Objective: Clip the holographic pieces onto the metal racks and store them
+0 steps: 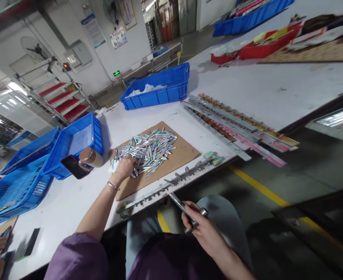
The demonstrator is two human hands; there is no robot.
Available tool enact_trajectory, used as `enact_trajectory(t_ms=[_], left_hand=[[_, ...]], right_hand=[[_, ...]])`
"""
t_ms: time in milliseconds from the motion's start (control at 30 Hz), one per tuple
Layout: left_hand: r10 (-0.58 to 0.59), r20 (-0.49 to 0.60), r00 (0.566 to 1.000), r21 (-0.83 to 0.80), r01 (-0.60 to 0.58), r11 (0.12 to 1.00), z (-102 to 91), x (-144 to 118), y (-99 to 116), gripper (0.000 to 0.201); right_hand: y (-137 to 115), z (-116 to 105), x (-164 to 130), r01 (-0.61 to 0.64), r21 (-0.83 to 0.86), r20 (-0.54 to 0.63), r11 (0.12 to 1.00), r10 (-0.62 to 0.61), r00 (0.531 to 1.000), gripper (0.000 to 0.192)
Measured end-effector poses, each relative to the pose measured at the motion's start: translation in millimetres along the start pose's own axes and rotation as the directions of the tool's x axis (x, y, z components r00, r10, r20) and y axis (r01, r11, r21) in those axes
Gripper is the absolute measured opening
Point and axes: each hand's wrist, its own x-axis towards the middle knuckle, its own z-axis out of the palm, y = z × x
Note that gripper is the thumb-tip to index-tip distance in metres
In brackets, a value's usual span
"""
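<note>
Here the long white table (247, 89) fills most of the view, with blue crates (72, 146) stacked at its left end, another blue crate (159, 91) farther back, and red trays (264, 44) far off at the right. A row of long metal strips (235, 126) lies fanned out near the table's right edge, and a sheet of brown cardboard (183, 151) sits in front of the person, carrying a heap of shiny holographic fish-shaped pieces (148, 149). A metal rack (171, 182) with a line of clips lies along the near edge of the table, just beside the cardboard. A phone (73, 166) and a small jar (91, 157) rest near the closest crate. The left hand (126, 167) is down on the near-left fringe of the heap, fingers curled as if pinching up a piece, though what it holds cannot be made out. The right hand (202, 229) hangs over the lap, closed around a flat metal strip (181, 206) and a small metal cylinder. By the look of it, the step in hand is picking a piece from the heap; the next move would call for bringing that piece across to the strip in the right hand and lining the two up carefully.
</note>
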Motion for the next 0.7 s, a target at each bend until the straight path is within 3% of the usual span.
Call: enact_trajectory(t_ms=[167,267,300,367,433,467,567,700], left_hand=[[0.024,-0.069,0.997,-0.041,-0.027,0.999,3.2,-11.9,-3.5,0.011],[-0.052,-0.263,0.963,-0.322,-0.037,0.946,8.4,-31.1,10.3,0.005],[-0.083,-0.296,0.952,-0.487,-0.075,0.87,11.2,-38.6,18.7,0.009],[-0.093,-0.254,0.963,-0.767,-0.142,0.625,17.9,-53.7,39.4,0.022],[-0.022,-0.158,0.987,-0.877,-0.13,0.463,25.1,-66.9,61.2,0.029],[0.007,-0.137,0.991,-0.886,-0.126,0.447,28.3,-72.0,70.7,0.03],[0.053,-0.186,0.981,-0.833,-0.186,0.521,35.1,-80.4,88.5,0.031],[0.118,-0.204,0.972,-0.776,-0.234,0.586,38.1,-81.1,92.0,0.031]], right_hand=[[4.0,10.1,-7.4,0.064,-0.07,-0.023,0.995,-0.066,0.998,0.042],[4.6,19.5,-10.1,0.108,-0.093,-0.054,0.99,-0.114,0.992,0.045],[5.5,22.7,-10.1,0.122,-0.088,-0.059,0.989,-0.128,0.99,0.045],[7.9,28.3,-9.0,0.131,-0.052,-0.075,0.99,-0.135,0.988,0.046],[10.3,32.9,-7.8,0.118,-0.011,-0.097,0.993,-0.118,0.988,0.047],[11.1,34.7,-7.6,0.112,-0.003,-0.104,0.994,-0.112,0.988,0.048],[12.1,38.7,-9.8,0.128,-0.035,-0.104,0.991,-0.131,0.986,0.048],[13.5,41.1,-14.1,0.183,-0.09,-0.122,0.979,-0.193,0.974,0.046]])
